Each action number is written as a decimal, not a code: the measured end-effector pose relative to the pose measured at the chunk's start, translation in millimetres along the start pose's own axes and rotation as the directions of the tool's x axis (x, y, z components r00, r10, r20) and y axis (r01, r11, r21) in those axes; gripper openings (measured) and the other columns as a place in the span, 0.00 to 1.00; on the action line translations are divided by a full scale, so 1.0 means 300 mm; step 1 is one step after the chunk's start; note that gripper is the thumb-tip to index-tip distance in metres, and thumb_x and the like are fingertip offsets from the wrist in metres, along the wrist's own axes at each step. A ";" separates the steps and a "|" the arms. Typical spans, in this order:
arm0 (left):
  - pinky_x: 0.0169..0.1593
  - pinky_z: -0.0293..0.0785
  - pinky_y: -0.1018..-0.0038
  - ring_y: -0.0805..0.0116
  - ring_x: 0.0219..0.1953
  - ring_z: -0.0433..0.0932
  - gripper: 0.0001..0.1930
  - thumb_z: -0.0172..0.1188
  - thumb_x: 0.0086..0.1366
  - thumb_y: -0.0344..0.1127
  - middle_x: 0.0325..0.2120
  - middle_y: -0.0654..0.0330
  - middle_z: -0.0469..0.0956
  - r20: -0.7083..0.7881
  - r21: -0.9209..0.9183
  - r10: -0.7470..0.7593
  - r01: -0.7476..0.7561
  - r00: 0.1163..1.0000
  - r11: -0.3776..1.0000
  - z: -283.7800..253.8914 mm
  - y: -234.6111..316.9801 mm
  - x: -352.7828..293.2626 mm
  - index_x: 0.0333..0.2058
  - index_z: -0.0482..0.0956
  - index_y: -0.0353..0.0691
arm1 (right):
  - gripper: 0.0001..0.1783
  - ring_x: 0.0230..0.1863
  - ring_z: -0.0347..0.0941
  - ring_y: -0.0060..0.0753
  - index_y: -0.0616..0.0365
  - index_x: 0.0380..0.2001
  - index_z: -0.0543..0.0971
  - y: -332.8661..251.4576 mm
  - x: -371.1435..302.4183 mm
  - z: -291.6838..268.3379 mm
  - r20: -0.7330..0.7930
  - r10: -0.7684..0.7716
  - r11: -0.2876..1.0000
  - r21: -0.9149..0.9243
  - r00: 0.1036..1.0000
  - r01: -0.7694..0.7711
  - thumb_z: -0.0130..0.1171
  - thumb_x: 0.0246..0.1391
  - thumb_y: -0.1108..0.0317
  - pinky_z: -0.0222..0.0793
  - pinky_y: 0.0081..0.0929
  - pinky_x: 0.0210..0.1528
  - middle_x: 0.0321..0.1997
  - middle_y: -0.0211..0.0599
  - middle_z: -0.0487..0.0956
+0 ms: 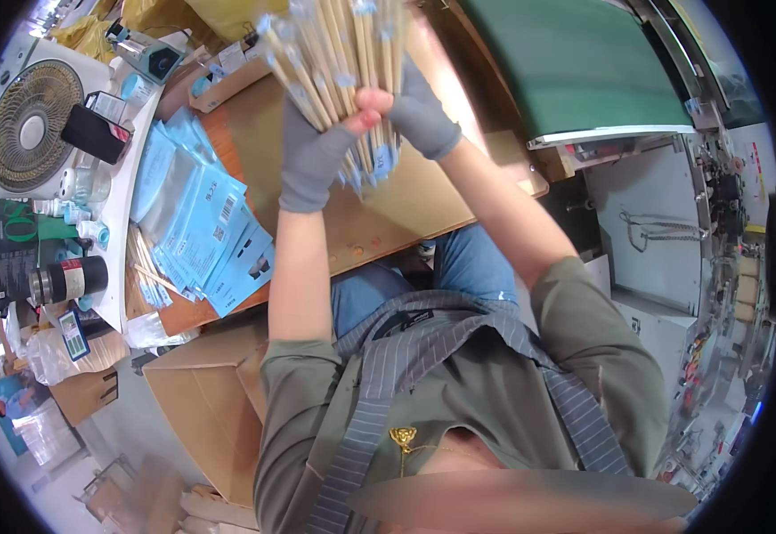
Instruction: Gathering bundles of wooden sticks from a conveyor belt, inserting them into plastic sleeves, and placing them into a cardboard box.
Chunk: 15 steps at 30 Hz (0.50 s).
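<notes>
Head view is showing, at the far left, a white fan [34, 132] standing by a white surface [121, 227]. On that surface, a clear jar [84, 184] is holding something too small to make out, and a dark bottle [69, 279] is lying on its side nearer the person. Just to the right, flat blue printed bags [214, 227] are overlapping in a fanned pile, with a few loose wrapped sticks [146, 267] lying beside them. A cardboard box [201, 392] is sitting below, its inside hidden, while a shallow cardboard tray [232, 82] is holding small items farther up.

Toward the middle, the left hand [309, 160], in a grey fingerless glove, is reaching straight up and wrapping the near left side of a bundle of sticks [339, 67]. The bundle is rising above the brown surface [365, 227], its pale sticks spreading toward the blurred top and wearing clear wrappers with blue ends. The right hand [422, 111], gloved alike, is angling in from the right; both grips are closing around the bundle, the thumbs meeting in front.

Farther right, a green panel [575, 67] is stretching above an open grey metal compartment [646, 187], where a metal wire piece [664, 227] is hanging.
</notes>
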<state>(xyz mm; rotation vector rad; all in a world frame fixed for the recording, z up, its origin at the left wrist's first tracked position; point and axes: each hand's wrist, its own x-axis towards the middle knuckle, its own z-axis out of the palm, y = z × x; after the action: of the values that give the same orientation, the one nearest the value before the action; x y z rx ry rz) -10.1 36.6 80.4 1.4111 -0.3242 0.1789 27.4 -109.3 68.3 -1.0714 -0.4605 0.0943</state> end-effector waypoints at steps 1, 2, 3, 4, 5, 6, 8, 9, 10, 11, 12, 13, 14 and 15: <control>0.43 0.74 0.75 0.73 0.39 0.77 0.24 0.71 0.47 0.32 0.40 0.59 0.78 0.002 0.001 -0.002 0.002 1.000 1.000 -0.019 -0.013 -0.011 0.45 0.76 0.37 | 0.43 0.51 0.68 0.28 0.64 0.59 0.58 -0.021 -0.009 -0.015 0.105 0.061 0.996 -0.066 0.993 -0.054 0.68 0.44 0.61 0.65 0.25 0.53 0.50 0.39 0.71; 0.44 0.74 0.75 0.73 0.39 0.77 0.25 0.71 0.46 0.31 0.39 0.59 0.78 0.059 0.024 -0.037 0.036 0.998 0.999 -0.026 -0.016 -0.028 0.45 0.76 0.36 | 0.48 0.54 0.65 0.30 0.63 0.61 0.54 -0.041 -0.019 -0.029 0.210 0.123 0.986 -0.137 0.970 -0.095 0.71 0.41 0.62 0.63 0.27 0.56 0.54 0.40 0.69; 0.44 0.74 0.74 0.73 0.39 0.77 0.25 0.71 0.45 0.31 0.39 0.59 0.78 0.115 0.048 -0.075 0.070 0.990 0.996 -0.031 -0.019 -0.043 0.45 0.75 0.35 | 0.48 0.54 0.65 0.30 0.63 0.61 0.54 -0.038 -0.028 -0.043 0.212 0.118 0.987 -0.136 0.970 -0.090 0.71 0.41 0.62 0.63 0.27 0.56 0.54 0.40 0.69; 0.48 0.73 0.73 0.71 0.42 0.77 0.27 0.70 0.46 0.32 0.42 0.59 0.78 0.130 -0.084 -0.112 0.124 0.985 0.989 -0.021 -0.026 -0.070 0.46 0.74 0.36 | 0.50 0.55 0.65 0.30 0.63 0.62 0.54 -0.019 -0.041 -0.060 0.268 0.112 0.987 -0.145 0.957 -0.075 0.72 0.40 0.63 0.62 0.27 0.57 0.55 0.40 0.68; 0.48 0.73 0.73 0.71 0.42 0.77 0.27 0.70 0.46 0.32 0.42 0.59 0.78 0.132 -0.085 -0.109 0.121 0.985 0.989 -0.025 -0.048 -0.072 0.46 0.74 0.36 | 0.51 0.56 0.64 0.31 0.63 0.62 0.54 -0.010 -0.054 -0.079 0.323 0.106 0.986 -0.155 0.941 -0.058 0.73 0.38 0.64 0.61 0.27 0.58 0.56 0.40 0.67; 0.49 0.72 0.72 0.70 0.43 0.76 0.27 0.70 0.46 0.33 0.43 0.60 0.78 0.165 0.053 -0.109 0.102 0.980 0.993 -0.042 -0.082 -0.080 0.47 0.74 0.37 | 0.51 0.55 0.65 0.30 0.63 0.61 0.55 -0.013 -0.081 -0.080 0.257 0.158 0.976 -0.187 0.953 -0.111 0.74 0.37 0.64 0.62 0.27 0.58 0.54 0.39 0.69; 0.52 0.70 0.72 0.69 0.46 0.75 0.29 0.71 0.46 0.36 0.44 0.62 0.77 0.186 0.280 -0.113 0.057 0.976 0.958 -0.053 -0.118 -0.087 0.48 0.73 0.39 | 0.52 0.54 0.66 0.29 0.63 0.61 0.54 -0.010 -0.083 -0.052 0.261 0.131 0.961 -0.269 0.956 -0.058 0.74 0.36 0.63 0.62 0.27 0.57 0.53 0.39 0.70; 0.52 0.70 0.72 0.69 0.46 0.75 0.29 0.71 0.46 0.36 0.44 0.62 0.77 0.179 0.282 -0.117 0.063 0.977 0.957 -0.051 -0.127 -0.090 0.48 0.73 0.39 | 0.53 0.54 0.66 0.29 0.63 0.62 0.54 -0.007 -0.087 -0.031 0.263 0.103 0.937 -0.350 0.959 -0.004 0.75 0.36 0.63 0.62 0.27 0.57 0.52 0.39 0.70; 0.52 0.70 0.72 0.69 0.46 0.75 0.28 0.71 0.45 0.36 0.43 0.62 0.77 0.162 0.259 -0.130 0.085 0.978 0.962 -0.054 -0.142 -0.095 0.47 0.74 0.39 | 0.50 0.52 0.67 0.27 0.63 0.59 0.57 0.015 -0.102 -0.009 0.195 0.080 0.949 -0.315 0.977 -0.015 0.75 0.35 0.63 0.63 0.27 0.56 0.50 0.37 0.72; 0.51 0.70 0.72 0.69 0.46 0.75 0.28 0.71 0.45 0.37 0.43 0.62 0.77 0.148 0.237 -0.133 0.096 0.980 0.967 -0.059 -0.148 -0.084 0.47 0.74 0.40 | 0.50 0.52 0.67 0.27 0.63 0.59 0.57 0.006 -0.109 0.016 0.203 0.078 0.950 -0.314 0.976 -0.010 0.75 0.35 0.63 0.63 0.27 0.56 0.50 0.37 0.72; 0.51 0.70 0.72 0.69 0.46 0.75 0.28 0.71 0.45 0.37 0.43 0.62 0.77 0.143 0.238 -0.131 0.094 0.981 0.967 -0.049 -0.127 -0.079 0.47 0.74 0.40 | 0.47 0.53 0.67 0.26 0.62 0.56 0.59 -0.010 -0.130 0.040 0.095 0.094 0.961 -0.270 0.991 -0.065 0.75 0.36 0.63 0.64 0.27 0.55 0.49 0.37 0.72; 0.51 0.70 0.72 0.69 0.45 0.75 0.27 0.70 0.45 0.36 0.42 0.62 0.77 0.168 0.205 -0.124 0.088 0.978 0.975 -0.042 -0.100 -0.086 0.46 0.74 0.40 | 0.44 0.53 0.67 0.25 0.61 0.54 0.61 -0.030 -0.147 0.065 -0.011 0.117 0.969 -0.219 0.993 -0.116 0.74 0.36 0.64 0.64 0.27 0.55 0.48 0.37 0.72; 0.50 0.71 0.72 0.69 0.45 0.75 0.26 0.70 0.45 0.36 0.42 0.62 0.77 0.188 0.176 -0.124 0.091 0.974 0.980 -0.034 -0.061 -0.110 0.45 0.75 0.40 | 0.39 0.53 0.67 0.25 0.60 0.50 0.62 -0.062 -0.174 0.108 -0.059 0.111 0.979 -0.165 0.992 -0.119 0.74 0.37 0.64 0.64 0.28 0.55 0.46 0.37 0.72; 0.50 0.71 0.72 0.69 0.45 0.75 0.26 0.70 0.45 0.36 0.42 0.62 0.77 0.178 0.181 -0.131 0.098 0.975 0.978 -0.020 -0.047 -0.125 0.45 0.75 0.40 | 0.39 0.53 0.67 0.25 0.60 0.50 0.62 -0.061 -0.182 0.119 -0.053 0.119 0.979 -0.157 0.991 -0.126 0.74 0.37 0.64 0.64 0.28 0.55 0.46 0.37 0.72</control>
<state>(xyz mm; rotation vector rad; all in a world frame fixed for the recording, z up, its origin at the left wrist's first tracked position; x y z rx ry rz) -40.3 42.9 54.0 1.6179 -0.3894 -0.0236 -39.0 -104.8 80.8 -1.2576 -0.3670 0.1450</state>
